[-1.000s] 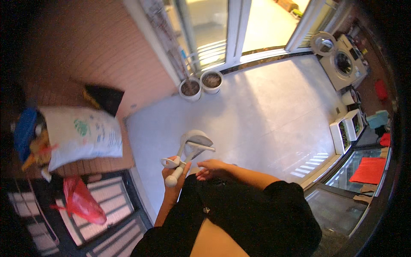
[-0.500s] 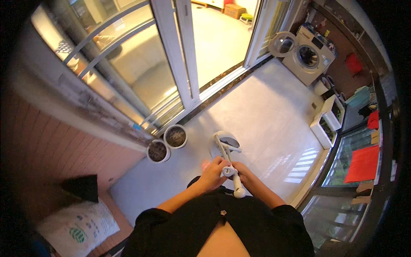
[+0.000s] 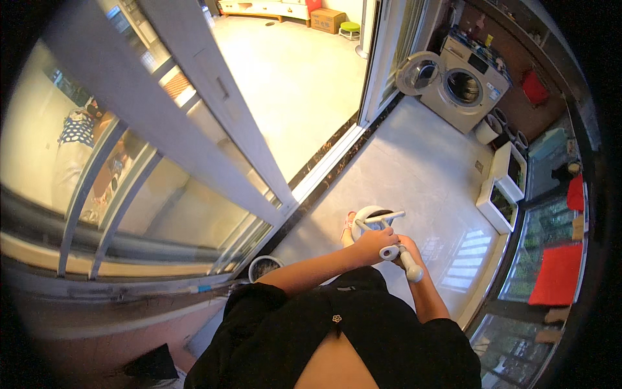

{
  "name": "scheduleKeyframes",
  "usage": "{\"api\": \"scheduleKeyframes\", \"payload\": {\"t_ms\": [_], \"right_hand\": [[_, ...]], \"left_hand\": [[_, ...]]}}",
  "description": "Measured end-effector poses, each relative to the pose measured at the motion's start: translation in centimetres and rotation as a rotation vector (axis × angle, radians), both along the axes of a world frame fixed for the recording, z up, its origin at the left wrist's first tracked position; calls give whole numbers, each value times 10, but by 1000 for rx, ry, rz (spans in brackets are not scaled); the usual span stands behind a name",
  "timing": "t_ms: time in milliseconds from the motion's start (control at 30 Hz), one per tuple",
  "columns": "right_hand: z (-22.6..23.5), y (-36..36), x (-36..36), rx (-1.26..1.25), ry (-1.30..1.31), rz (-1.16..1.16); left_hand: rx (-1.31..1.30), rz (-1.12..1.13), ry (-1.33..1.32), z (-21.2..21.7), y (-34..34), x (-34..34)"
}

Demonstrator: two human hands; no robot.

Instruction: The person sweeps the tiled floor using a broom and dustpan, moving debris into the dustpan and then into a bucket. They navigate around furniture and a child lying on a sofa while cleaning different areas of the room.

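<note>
Both my hands are closed together at a white pole-like handle. My left hand (image 3: 374,242) is wrapped round it just above a white ring-shaped end (image 3: 389,253). My right hand (image 3: 408,245) grips right beside it, its fingers partly hidden. From there a white tube with a rounded knob (image 3: 413,272) points back toward me over my right wrist. Beyond my hands, white bars (image 3: 382,219) stretch over a round white bucket-like thing (image 3: 367,214) with a greyish inside; how they join it I cannot tell. A foot in a pink sandal (image 3: 348,228) is beside it.
A sliding glass door (image 3: 214,84) stands open on the left, with a dark threshold (image 3: 330,150). A flowerpot (image 3: 264,266) sits by its frame. Far right is a washing machine (image 3: 463,87) with its door open. White planters (image 3: 497,201) line the window side.
My view has turned left and moved forward. My hands, the white pole and the bucket-like thing now appear farther right. Both hands stay closed on the pole. The sandalled foot shows more.
</note>
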State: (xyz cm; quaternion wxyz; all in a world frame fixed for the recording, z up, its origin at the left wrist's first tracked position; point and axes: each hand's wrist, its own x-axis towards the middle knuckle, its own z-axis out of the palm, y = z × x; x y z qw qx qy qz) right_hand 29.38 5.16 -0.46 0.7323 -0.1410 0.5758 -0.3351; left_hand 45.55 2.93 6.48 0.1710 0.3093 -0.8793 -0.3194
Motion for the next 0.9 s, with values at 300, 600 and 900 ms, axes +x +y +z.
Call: {"api": "scheduleKeyframes", "payload": {"t_ms": [300, 600, 900], "right_hand": [[-58, -307, -53, 171, -316, -300], [-33, -521, -7, 443, -437, -382], [-80, -726, 47, 593, -730, -777]], "left_hand": [[79, 267, 123, -20, -285, -8], [128, 1040, 36, -27, -571, 147], [186, 1345, 276, -103, -781, 368]]}}
